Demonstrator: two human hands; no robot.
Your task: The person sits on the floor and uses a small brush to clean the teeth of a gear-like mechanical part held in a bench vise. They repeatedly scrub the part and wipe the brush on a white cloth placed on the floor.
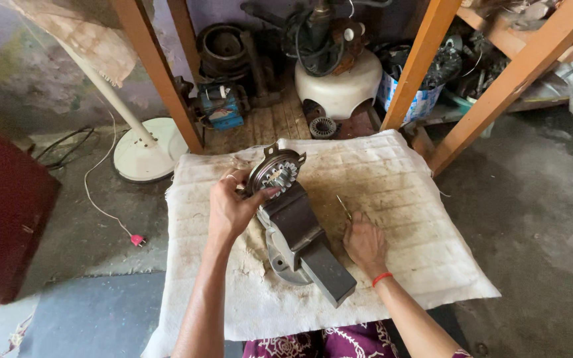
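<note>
On the stained white cloth, the left hand grips the motor assembly, whose long axis runs toward the person, while the right hand pinches a thin tool beside it.

A printed container stands at the back on the low shelf, behind the slanting orange wooden leg; it looks like a round tub or carton, white with blue print, and its lower part is all that shows clearly. Left of it, among the machine parts, sits a small blue boxy unit bearing a pale label, too small to make out
</note>
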